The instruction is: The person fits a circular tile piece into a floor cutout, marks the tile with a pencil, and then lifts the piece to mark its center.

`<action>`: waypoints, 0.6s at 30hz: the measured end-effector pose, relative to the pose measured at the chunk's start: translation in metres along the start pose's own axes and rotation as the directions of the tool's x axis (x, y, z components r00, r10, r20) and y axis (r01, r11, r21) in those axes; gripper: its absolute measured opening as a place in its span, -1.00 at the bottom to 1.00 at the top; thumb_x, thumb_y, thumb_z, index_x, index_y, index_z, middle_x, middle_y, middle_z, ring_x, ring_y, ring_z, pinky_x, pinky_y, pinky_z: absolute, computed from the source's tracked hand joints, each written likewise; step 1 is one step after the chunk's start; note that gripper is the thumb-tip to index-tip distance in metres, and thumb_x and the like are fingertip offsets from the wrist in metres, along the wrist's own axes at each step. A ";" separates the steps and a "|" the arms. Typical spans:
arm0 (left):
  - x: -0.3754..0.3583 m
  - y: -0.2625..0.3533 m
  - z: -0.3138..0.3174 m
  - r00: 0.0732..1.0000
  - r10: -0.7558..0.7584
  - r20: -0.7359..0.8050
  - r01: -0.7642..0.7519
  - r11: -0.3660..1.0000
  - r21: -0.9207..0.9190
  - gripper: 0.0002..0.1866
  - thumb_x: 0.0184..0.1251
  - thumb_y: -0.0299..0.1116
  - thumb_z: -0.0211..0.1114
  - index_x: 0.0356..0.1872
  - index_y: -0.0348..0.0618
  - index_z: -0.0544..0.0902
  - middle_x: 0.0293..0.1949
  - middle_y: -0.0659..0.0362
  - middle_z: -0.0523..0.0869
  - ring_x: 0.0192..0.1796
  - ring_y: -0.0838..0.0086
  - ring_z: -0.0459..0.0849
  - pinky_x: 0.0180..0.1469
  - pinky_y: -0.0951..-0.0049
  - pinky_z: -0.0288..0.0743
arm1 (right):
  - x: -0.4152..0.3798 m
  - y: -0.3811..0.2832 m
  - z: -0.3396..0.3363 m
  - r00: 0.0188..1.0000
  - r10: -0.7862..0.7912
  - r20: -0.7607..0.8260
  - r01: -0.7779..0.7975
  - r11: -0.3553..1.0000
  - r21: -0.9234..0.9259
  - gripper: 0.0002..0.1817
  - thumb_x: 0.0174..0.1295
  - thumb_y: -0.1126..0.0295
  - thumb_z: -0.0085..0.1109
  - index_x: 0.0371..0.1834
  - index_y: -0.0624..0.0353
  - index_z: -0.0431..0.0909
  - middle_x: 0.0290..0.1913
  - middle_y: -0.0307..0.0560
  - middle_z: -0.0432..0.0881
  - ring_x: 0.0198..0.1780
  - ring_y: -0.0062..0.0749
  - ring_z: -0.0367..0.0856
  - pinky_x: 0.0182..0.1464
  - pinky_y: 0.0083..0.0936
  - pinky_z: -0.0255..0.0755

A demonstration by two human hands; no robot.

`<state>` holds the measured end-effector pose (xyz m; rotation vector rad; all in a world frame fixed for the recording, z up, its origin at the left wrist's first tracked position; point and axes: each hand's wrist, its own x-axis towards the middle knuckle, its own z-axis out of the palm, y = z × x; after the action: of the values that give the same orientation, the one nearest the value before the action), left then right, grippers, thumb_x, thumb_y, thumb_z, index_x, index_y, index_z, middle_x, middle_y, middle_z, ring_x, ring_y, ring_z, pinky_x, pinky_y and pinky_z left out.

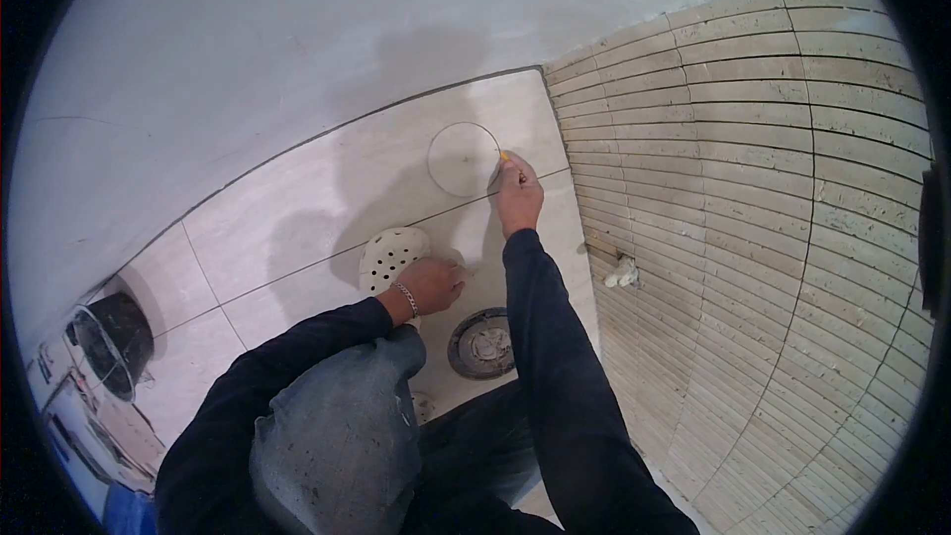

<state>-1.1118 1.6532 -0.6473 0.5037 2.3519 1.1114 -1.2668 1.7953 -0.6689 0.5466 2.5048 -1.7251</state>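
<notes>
My right hand [520, 196] pinches a small yellow-tipped marking tool [504, 156], its tip at the right edge of a thin dark circle [432, 178] on a pale floor tile [386, 144]. Most of the tool is hidden by the fingers. My left hand [428, 286], with a chain bracelet at the wrist, is closed with its fingers curled, above the floor beside a white shoe with round holes [394, 256]. Nothing shows in it.
A round grey dish [464, 369] with pale residue lies on the floor between my arms. A black bucket [121, 337] stands at the far left. Ribbed tiles cover the wall [733, 159] on the right, with a white lump [622, 272] near its base.
</notes>
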 end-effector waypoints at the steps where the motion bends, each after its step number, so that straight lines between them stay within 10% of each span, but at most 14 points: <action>1: 0.000 -0.003 0.004 1.000 0.000 -0.002 0.000 1.000 -0.002 -0.85 0.31 -0.29 0.19 -0.27 -0.13 0.63 -0.29 0.02 0.69 -0.18 0.07 0.69 -0.08 0.06 0.58 | 0.000 -0.004 -0.001 1.000 -0.011 -0.023 0.009 0.996 -0.092 -0.69 0.39 0.34 0.13 0.04 0.35 0.64 -0.09 -0.01 0.73 -0.05 -0.43 0.66 0.07 -0.53 0.49; 18: 0.000 -0.010 0.003 0.999 0.006 0.038 -0.005 0.999 -0.034 -0.77 0.35 -0.28 0.13 -0.13 -0.15 0.67 -0.21 0.01 0.70 -0.13 0.10 0.73 -0.06 0.09 0.61 | 0.012 -0.033 0.015 0.981 0.017 0.195 -0.042 0.991 0.126 -0.72 0.42 0.38 0.14 0.06 0.33 0.63 -0.17 -0.22 0.69 -0.14 -0.62 0.59 -0.03 -0.65 0.47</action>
<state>-1.1112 1.6490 -0.6571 0.5147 2.2963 1.1323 -1.2908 1.7744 -0.6483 0.3987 2.2548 -1.8425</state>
